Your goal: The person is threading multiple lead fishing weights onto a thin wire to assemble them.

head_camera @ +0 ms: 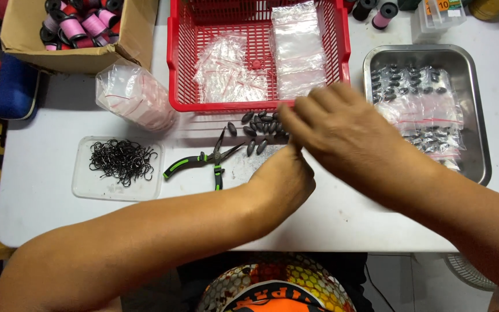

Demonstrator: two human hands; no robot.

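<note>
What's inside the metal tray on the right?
The metal tray holds clear zip bags filled with dark oval sinkers, piled in layers. The right hand covers its lower left corner; what lies under the bags cannot be seen.

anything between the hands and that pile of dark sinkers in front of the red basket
Nothing visible does. The right hand hovers right at the edge of the sinkers, partly covering them, with the left hand just below. The pliers lie off to the left, clear of both.

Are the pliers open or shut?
Open. The pliers lie on the table with tips spread apart and green handles splayed.
</note>
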